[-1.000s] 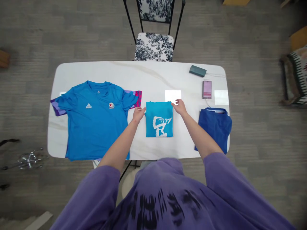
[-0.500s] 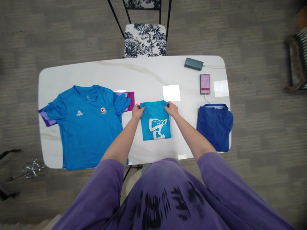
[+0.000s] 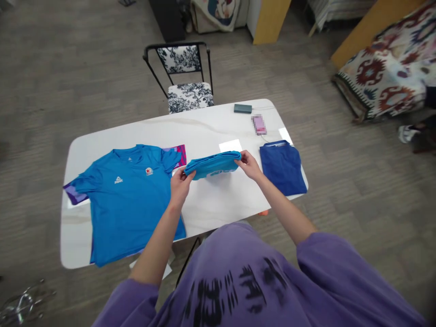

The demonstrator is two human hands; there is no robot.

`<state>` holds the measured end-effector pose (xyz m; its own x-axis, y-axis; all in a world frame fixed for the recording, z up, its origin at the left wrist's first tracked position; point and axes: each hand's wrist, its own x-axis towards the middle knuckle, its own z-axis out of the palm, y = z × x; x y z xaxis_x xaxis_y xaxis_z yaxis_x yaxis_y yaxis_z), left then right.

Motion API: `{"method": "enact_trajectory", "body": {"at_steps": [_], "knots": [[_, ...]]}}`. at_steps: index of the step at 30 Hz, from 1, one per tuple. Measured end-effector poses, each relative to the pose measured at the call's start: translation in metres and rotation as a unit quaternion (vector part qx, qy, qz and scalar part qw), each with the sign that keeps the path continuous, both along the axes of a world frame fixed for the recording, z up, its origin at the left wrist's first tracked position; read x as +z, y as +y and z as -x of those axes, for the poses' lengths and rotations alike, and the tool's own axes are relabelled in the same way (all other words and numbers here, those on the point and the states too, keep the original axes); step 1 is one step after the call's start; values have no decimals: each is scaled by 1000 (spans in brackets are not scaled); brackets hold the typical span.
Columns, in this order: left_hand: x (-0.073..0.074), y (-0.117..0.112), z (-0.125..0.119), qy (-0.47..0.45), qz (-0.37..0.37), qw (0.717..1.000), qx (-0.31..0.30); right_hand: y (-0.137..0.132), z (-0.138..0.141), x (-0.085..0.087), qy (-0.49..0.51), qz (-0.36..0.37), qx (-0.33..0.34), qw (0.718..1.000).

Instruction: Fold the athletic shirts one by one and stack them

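Observation:
Between my two hands a folded light-blue T-shirt [image 3: 215, 166] hangs from its upper corners, raised off the table, its white print partly turned from view. My left hand [image 3: 181, 184] pinches the left corner, thumb in front. The right corner is gripped by my right hand [image 3: 249, 164]. To the left, a blue T-shirt [image 3: 132, 204] with small white and red chest logos lies spread flat, over purple and pink cloth [image 3: 75, 195] that peeks out at its sleeves. A folded dark-blue garment [image 3: 282, 170] rests on the right end of the table.
The white table [image 3: 204, 218] has rounded corners. Near its far right edge are a grey-green box-like device [image 3: 243, 109] with a cable and a blurred pink phone-like object [image 3: 259, 125]. A patterned chair [image 3: 190, 96] stands behind the table, and patterned fabric [image 3: 381, 81] drapes at the right.
Both hands have lifted the folded light-blue T-shirt from the tabletop, tipping it upright. My view has tilted up and swung right, so more of the room shows.

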<state>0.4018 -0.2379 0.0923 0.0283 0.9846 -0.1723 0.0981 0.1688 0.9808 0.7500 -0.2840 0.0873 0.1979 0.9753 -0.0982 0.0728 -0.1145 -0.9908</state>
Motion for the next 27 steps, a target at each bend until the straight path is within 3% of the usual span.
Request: {"method": "enact_trajectory", "body": {"at_steps": [4, 8, 11, 14, 16, 19, 22, 24, 26, 27], "knots": [[59, -62, -1, -3, -58, 997, -52, -85, -9, 63, -23, -55, -38, 998], [107, -125, -24, -5, -68, 990, -127, -171, -35, 114, -47, -70, -81, 993], [131, -160, -58, -11, -36, 981, -191, -227, -69, 142, -62, -59, -116, 990], [137, -175, -112, -24, -2, 971, -236, -266, -119, 155, -73, -39, -160, 984], [127, -172, -160, -43, 19, 966, -254, -276, -161, 149, -78, -23, -180, 980], [86, -144, -254, -77, 60, 960, -264, -256, -242, 115, -94, 3, -195, 976], [21, -91, -357, -61, 95, 962, -250, -198, -335, 54, -129, 36, -189, 973], [-27, -53, -411, 13, 121, 969, -213, -155, -388, 8, -194, 75, -183, 961], [-70, -25, -440, 122, 133, 967, -181, -121, -425, -33, -283, 117, -169, 937], [-86, -17, -443, 167, 136, 961, -172, -110, -435, -50, -322, 135, -155, 924]]}}
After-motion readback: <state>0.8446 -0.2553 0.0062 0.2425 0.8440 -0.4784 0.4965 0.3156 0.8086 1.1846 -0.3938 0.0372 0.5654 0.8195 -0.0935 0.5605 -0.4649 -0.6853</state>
